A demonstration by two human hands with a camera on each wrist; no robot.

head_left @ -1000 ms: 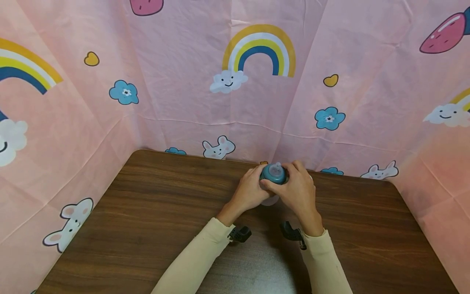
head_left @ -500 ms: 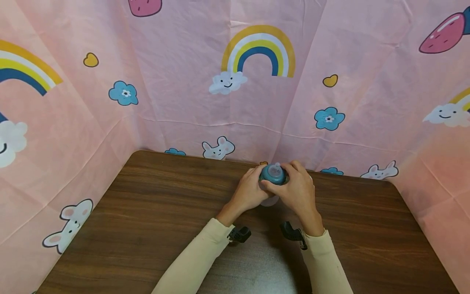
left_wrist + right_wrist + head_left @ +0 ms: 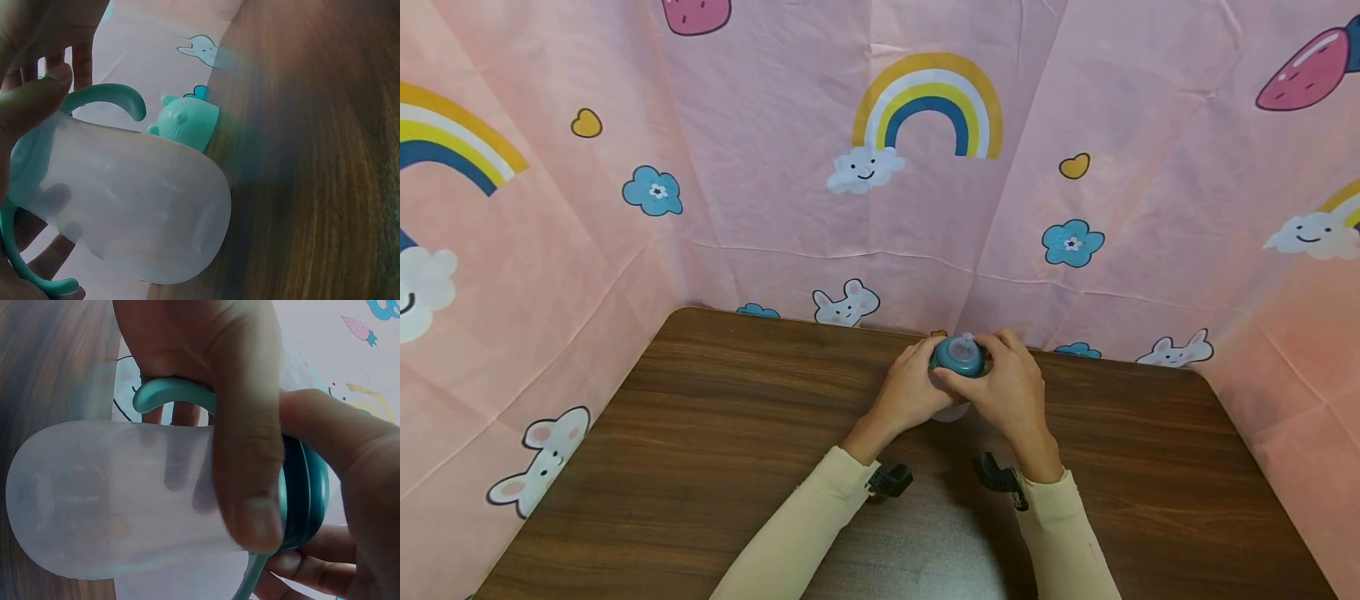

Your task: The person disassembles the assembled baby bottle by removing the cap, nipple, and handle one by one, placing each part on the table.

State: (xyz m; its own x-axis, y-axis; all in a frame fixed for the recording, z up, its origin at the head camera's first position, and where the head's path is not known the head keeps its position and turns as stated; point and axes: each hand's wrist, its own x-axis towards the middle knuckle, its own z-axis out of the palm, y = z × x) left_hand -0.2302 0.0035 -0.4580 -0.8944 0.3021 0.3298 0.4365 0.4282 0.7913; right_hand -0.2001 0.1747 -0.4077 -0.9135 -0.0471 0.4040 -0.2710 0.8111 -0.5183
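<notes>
A baby bottle (image 3: 150,200) with a translucent body, a dark teal collar (image 3: 958,357), a clear nipple (image 3: 966,343) and mint-green handles (image 3: 172,392) is held between both hands. My left hand (image 3: 912,385) grips the upper body by the handles, its thumb across the front in the right wrist view. My right hand (image 3: 1006,387) grips the collar from the right, thumb on the near side. The fingers partly hide the neck. Whether the rounded base touches the table is unclear. Behind the bottle, the left wrist view shows a mint-green cap (image 3: 187,122) with little animal ears.
The brown wood-grain table (image 3: 737,450) extends around the hands. Pink printed cloth (image 3: 775,150) encloses it at the back and both sides, close behind the bottle. Black straps or mounts (image 3: 890,479) stick out at the wrists.
Both hands keep their grip on the bottle in almost the same place. The bottle's top tilts very slightly between frames; otherwise only a tiny shift of the head view shows.
</notes>
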